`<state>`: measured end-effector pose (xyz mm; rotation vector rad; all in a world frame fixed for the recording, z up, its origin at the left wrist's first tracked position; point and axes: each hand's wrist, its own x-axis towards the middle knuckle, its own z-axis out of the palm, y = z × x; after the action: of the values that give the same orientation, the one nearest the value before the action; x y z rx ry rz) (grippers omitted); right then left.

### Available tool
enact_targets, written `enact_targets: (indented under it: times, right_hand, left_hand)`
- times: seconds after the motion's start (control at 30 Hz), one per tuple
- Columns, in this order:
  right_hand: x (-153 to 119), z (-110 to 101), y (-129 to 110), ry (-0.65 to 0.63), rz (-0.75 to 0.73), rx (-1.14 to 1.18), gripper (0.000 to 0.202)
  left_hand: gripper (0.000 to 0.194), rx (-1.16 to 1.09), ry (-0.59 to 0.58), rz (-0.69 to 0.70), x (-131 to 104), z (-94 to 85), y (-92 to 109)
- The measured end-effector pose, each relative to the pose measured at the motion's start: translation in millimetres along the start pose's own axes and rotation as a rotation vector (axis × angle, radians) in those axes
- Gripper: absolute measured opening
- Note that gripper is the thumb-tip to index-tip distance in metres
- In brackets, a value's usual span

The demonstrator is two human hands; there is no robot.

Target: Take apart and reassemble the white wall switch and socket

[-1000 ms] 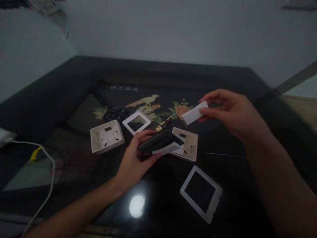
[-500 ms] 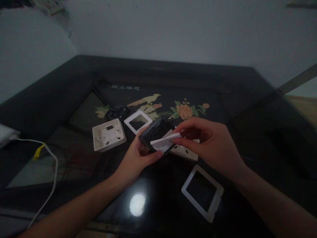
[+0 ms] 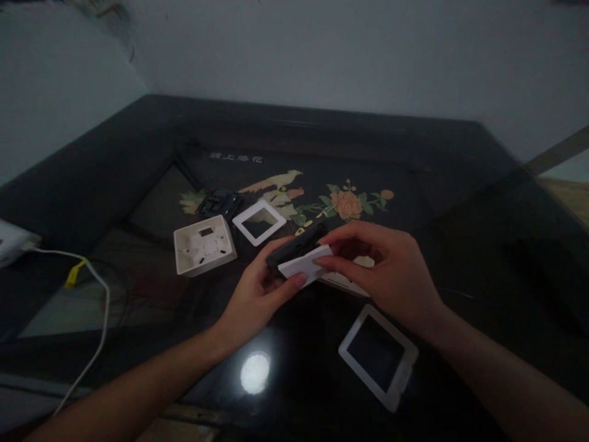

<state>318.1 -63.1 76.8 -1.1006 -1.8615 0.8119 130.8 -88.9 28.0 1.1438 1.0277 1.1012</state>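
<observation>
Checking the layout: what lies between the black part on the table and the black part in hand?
A white frame, then part of the left hand; the head view shows both.

Table [image 3: 299,374]: top glossy black, bird-and-flower picture [image 3: 317,196]. Datum: open white box [image 3: 205,247]. Black fitting [image 3: 219,202] just behind it; white frame [image 3: 246,231] just beside, right. Farther right: yellow-and-black tool [image 3: 300,231], second white box [image 3: 345,283], both partly hidden; nearer the viewer, second white frame [image 3: 365,376].

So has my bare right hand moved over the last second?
Yes: your right hand moved left and nearer you, from right of the orange flower pictured on the glossy black tabletop to the flower's near side.
</observation>
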Motion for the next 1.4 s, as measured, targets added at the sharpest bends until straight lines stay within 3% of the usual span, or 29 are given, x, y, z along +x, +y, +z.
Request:
enact_targets:
  times: [0.37,0.67,0.87,1.0,1.1,1.4]
  right_hand:
    - [-1,2,2,0.017,0.039,0.017,0.013]
    - [-3,3,-1,0.007,-0.081,-0.148,0.012]
    - [-4,3,1,0.119,-0.218,-0.276,0.029]
    - [1,-5,1,-0.063,-0.271,-0.301,0.039]
    - [2,-11,1,-0.197,-0.337,-0.270,0.032]
    - [-3,-13,-1,-0.157,-0.508,-0.359,0.021]
  left_hand:
    - [0.038,0.064,0.015,0.012,0,-0.4,3]
    - [0.036,0.117,0.052,0.022,-1,-0.4,4]
    - [0.028,0.216,0.056,0.180,-3,-2.8,4]
    - [0.034,0.350,0.026,0.291,-5,-5.8,3]
    - [0.038,0.412,0.033,0.371,-8,-8.5,1]
    - [0.054,0.599,-0.003,0.590,-10,-16.2,2]
